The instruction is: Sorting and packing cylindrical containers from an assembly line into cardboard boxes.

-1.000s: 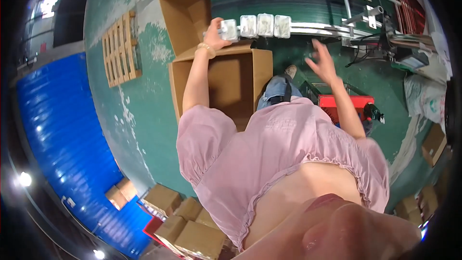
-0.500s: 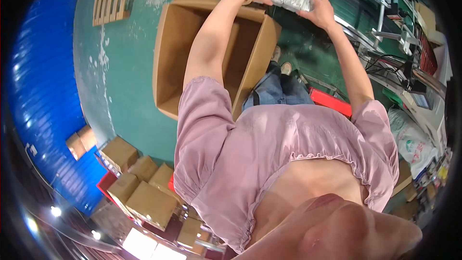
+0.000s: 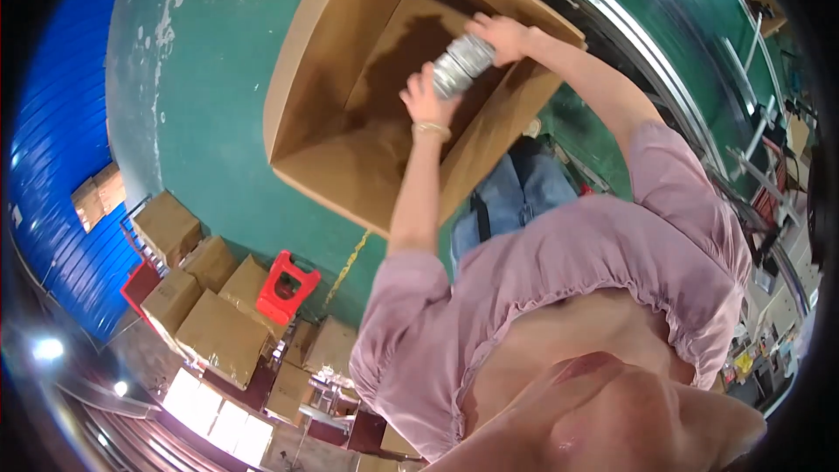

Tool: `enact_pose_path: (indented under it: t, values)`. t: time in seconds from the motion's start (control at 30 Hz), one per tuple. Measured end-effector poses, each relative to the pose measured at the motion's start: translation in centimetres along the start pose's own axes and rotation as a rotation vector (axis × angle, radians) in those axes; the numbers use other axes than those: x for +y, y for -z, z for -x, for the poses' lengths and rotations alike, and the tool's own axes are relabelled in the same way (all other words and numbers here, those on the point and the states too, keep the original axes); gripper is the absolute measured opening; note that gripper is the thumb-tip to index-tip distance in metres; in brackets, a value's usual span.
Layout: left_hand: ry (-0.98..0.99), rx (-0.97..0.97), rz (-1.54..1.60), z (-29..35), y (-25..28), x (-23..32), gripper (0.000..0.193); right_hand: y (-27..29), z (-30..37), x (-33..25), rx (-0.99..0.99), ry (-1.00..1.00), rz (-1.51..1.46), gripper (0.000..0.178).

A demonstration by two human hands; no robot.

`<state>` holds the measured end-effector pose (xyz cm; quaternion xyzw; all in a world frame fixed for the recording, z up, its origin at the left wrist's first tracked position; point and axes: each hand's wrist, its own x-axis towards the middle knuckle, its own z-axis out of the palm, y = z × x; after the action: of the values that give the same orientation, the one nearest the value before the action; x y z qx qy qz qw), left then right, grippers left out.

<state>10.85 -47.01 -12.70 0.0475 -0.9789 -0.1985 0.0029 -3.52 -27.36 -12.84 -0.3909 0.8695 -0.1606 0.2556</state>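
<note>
Short row of silver-white rectangular packs is over the opening of a large open brown cardboard box, tilted; blurred, so no exact count, and can't tell how far below the rim it sits. Grip: two-handed, packs squeezed end to end. Left hand, wearing a pale bracelet, is at the near-left end, fingers spread and only part curled; right hand is at the far-right end, fingers bent round it. Neither hand is free. Progress, my read: pick-up and carry to the box are done; set-down and release aren't. Box's own fill can't be judged, deep part is in shadow. Beyond its right side: green conveyor belt with a silver metal rail. Lower left: red plastic stool by stacked brown cartons. Versus half a second ago: packs were up at the conveyor edge, past the box's far side; now they're over the box, both hands moved with them, and the view has swung so the box sits higher in frame.
</note>
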Motion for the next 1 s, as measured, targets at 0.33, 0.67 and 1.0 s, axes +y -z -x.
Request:
enact_pose_path:
  t: [0.33, 0.67, 1.0]
  values:
    - [0.602, -0.653, 0.358, -0.6, -20.2, 2.9, 0.091, -15.3, -4.1, 11.9, -0.717, -0.192, 0.463, 0.052]
    - [0.214, -0.680, 0.259, -1.1, -15.0, 0.3, 0.072, -6.1, -4.0, 0.9, -0.285, -0.172, 0.125, 0.045]
    - [0.170, -0.880, 0.488, 4.3, 1.0, 3.7, 0.061, 0.0, 19.1, -15.7, 0.708, -0.305, -0.328, 0.033]
